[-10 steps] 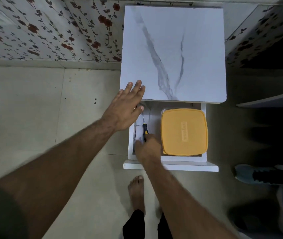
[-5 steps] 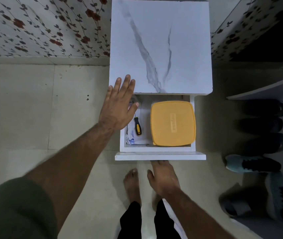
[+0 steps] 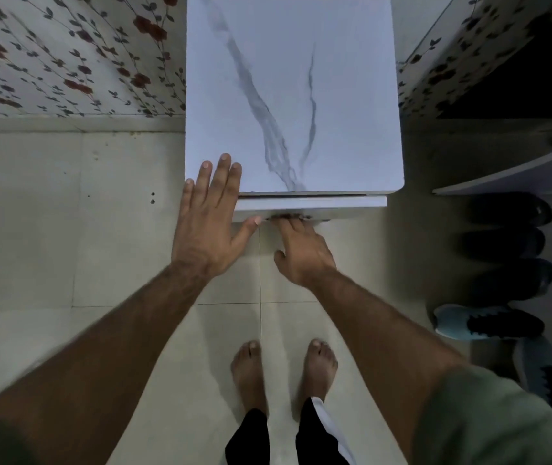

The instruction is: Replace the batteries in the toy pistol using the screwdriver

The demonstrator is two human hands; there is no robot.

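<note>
Only right hand's (image 3: 303, 255) fingertips hidden beneath the drawer front (image 3: 311, 209).

The left hand (image 3: 209, 226) lay flat with its fingers straight and slightly spread, palm down, the thumb stretched out toward the right. Its bare forearm ran back to the lower left, ending in a dark green sleeve. The right hand (image 3: 301, 253) reached forward, palm down, its fingertips (image 3: 288, 221) hidden from sight and its thumb held apart. Two bare feet (image 3: 283, 372) stood side by side below black trouser legs.
</note>
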